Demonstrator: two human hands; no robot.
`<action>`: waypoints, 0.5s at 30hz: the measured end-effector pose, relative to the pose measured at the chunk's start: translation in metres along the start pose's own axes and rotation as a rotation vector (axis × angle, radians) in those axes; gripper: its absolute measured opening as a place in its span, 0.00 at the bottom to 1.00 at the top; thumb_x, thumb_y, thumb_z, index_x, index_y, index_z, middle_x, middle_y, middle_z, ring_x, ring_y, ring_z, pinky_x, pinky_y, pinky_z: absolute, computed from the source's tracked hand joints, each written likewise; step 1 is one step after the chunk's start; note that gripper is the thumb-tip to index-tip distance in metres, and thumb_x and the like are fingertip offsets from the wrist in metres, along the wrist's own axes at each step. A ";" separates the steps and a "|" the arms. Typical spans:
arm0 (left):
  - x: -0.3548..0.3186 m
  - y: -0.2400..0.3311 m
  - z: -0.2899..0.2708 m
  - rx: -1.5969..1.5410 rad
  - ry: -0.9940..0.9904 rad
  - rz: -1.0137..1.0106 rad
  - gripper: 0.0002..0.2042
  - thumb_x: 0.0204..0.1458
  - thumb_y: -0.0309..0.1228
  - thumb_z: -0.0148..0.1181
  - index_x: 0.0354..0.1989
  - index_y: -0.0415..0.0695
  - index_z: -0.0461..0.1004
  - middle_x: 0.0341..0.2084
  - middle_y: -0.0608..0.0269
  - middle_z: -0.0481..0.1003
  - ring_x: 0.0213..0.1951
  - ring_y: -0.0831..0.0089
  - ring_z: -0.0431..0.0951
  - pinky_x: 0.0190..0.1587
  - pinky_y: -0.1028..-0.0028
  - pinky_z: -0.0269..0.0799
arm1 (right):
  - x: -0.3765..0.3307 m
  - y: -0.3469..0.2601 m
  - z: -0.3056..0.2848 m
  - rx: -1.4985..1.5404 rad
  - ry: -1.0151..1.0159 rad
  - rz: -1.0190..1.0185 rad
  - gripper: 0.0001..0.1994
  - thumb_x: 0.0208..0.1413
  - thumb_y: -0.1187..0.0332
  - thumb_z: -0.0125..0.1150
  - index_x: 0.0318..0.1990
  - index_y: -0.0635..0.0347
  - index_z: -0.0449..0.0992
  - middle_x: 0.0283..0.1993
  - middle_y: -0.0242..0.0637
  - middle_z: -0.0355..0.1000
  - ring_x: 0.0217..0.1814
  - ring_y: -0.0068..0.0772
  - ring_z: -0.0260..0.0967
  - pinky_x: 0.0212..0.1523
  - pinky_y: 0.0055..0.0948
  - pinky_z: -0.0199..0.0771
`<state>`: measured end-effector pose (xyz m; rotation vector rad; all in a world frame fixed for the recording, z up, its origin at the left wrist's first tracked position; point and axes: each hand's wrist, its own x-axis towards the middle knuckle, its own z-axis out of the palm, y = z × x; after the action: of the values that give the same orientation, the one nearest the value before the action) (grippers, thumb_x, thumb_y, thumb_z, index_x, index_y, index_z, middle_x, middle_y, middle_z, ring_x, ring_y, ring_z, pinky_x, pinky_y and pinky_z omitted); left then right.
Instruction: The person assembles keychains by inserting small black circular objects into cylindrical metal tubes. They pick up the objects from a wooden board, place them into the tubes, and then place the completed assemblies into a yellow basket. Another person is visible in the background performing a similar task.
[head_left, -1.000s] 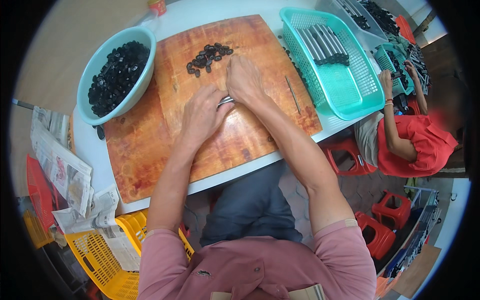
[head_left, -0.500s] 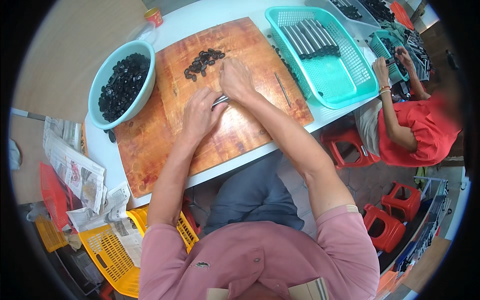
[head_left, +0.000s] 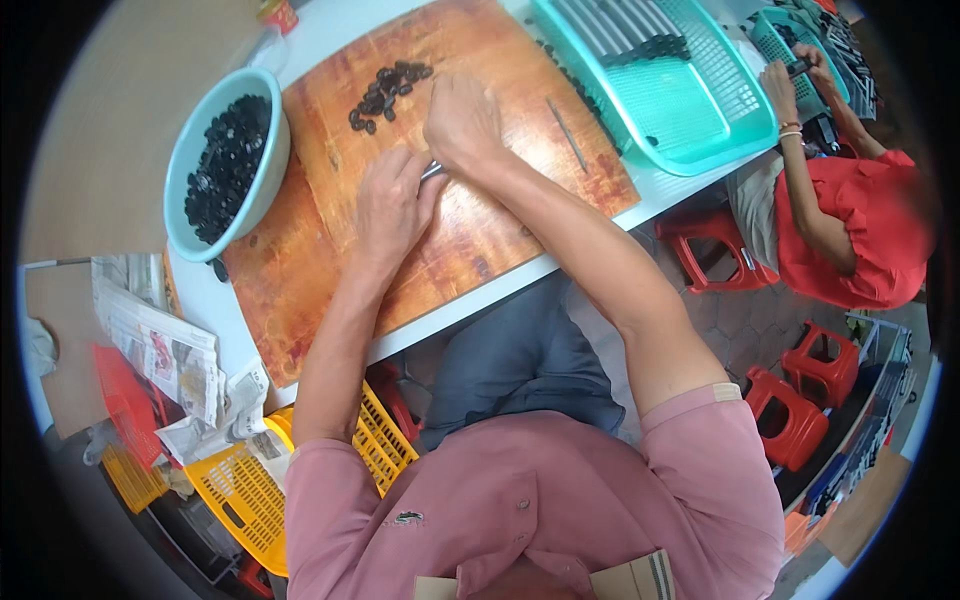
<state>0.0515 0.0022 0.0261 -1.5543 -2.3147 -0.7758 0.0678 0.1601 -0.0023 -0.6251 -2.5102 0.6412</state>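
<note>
My left hand and my right hand meet over a wooden board on a white table. Between them a thin metal rod shows, and both hands are closed around it. Just beyond the hands lies a small pile of black caps on the board. A second loose metal rod lies on the board to the right of my right hand.
A light blue bowl full of black caps stands at the board's left. A teal basket with metal rods sits at the right. A person in red works beyond it. Newspapers, yellow crates and red stools are below.
The view has shifted so the board and bowl sit higher and further left. My hands stay together on the rod near the pile of caps.
</note>
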 end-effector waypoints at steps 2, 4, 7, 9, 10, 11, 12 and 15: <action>0.001 -0.003 -0.005 -0.022 0.006 -0.009 0.11 0.49 0.31 0.71 0.37 0.40 0.80 0.30 0.54 0.74 0.35 0.53 0.76 0.39 0.59 0.71 | 0.004 -0.007 -0.003 -0.010 -0.005 -0.010 0.12 0.55 0.70 0.52 0.45 0.66 0.74 0.48 0.53 0.74 0.56 0.53 0.68 0.57 0.46 0.64; -0.001 -0.012 -0.001 -0.049 0.011 -0.029 0.11 0.49 0.32 0.71 0.37 0.40 0.80 0.30 0.53 0.74 0.35 0.53 0.76 0.39 0.60 0.71 | 0.010 -0.007 0.010 -0.018 0.094 -0.046 0.12 0.55 0.70 0.52 0.44 0.66 0.74 0.47 0.52 0.74 0.55 0.53 0.69 0.56 0.46 0.64; -0.002 -0.013 0.001 -0.133 0.001 -0.087 0.11 0.49 0.33 0.72 0.38 0.40 0.80 0.30 0.54 0.74 0.35 0.53 0.76 0.40 0.60 0.71 | 0.005 -0.005 0.007 -0.025 0.083 -0.061 0.12 0.54 0.70 0.53 0.43 0.66 0.74 0.46 0.51 0.74 0.51 0.51 0.69 0.54 0.44 0.64; -0.001 -0.013 0.000 -0.122 -0.009 -0.082 0.12 0.49 0.32 0.72 0.38 0.40 0.80 0.29 0.54 0.73 0.35 0.54 0.75 0.39 0.60 0.71 | 0.007 -0.005 0.006 -0.046 0.075 -0.066 0.12 0.53 0.70 0.54 0.43 0.67 0.74 0.45 0.51 0.74 0.51 0.50 0.69 0.53 0.44 0.64; -0.004 -0.013 0.001 -0.117 -0.004 -0.074 0.12 0.48 0.32 0.72 0.38 0.40 0.80 0.29 0.54 0.73 0.35 0.54 0.75 0.39 0.60 0.71 | 0.004 -0.004 0.010 -0.032 0.106 -0.084 0.12 0.53 0.70 0.54 0.42 0.67 0.74 0.45 0.52 0.74 0.51 0.50 0.69 0.53 0.44 0.64; -0.005 -0.014 0.004 -0.116 0.004 -0.064 0.12 0.48 0.32 0.73 0.38 0.40 0.80 0.29 0.54 0.73 0.35 0.54 0.75 0.39 0.60 0.71 | 0.002 -0.002 0.011 -0.029 0.112 -0.090 0.12 0.53 0.70 0.54 0.42 0.67 0.74 0.45 0.52 0.74 0.51 0.50 0.69 0.53 0.44 0.64; -0.007 -0.014 0.005 -0.106 0.009 -0.052 0.12 0.48 0.32 0.73 0.38 0.39 0.80 0.29 0.54 0.72 0.34 0.54 0.75 0.38 0.60 0.71 | 0.001 -0.001 0.013 -0.025 0.117 -0.096 0.12 0.53 0.70 0.54 0.42 0.67 0.74 0.44 0.52 0.74 0.50 0.50 0.70 0.53 0.44 0.64; -0.010 -0.009 0.007 -0.104 -0.013 -0.073 0.12 0.48 0.32 0.73 0.37 0.39 0.80 0.28 0.54 0.72 0.34 0.54 0.75 0.38 0.59 0.71 | -0.003 0.003 0.011 -0.025 0.134 -0.094 0.11 0.53 0.70 0.54 0.42 0.67 0.74 0.44 0.52 0.75 0.50 0.50 0.70 0.53 0.44 0.65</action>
<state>0.0478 -0.0044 0.0131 -1.5280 -2.3872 -0.9204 0.0645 0.1571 -0.0135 -0.5365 -2.4098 0.5172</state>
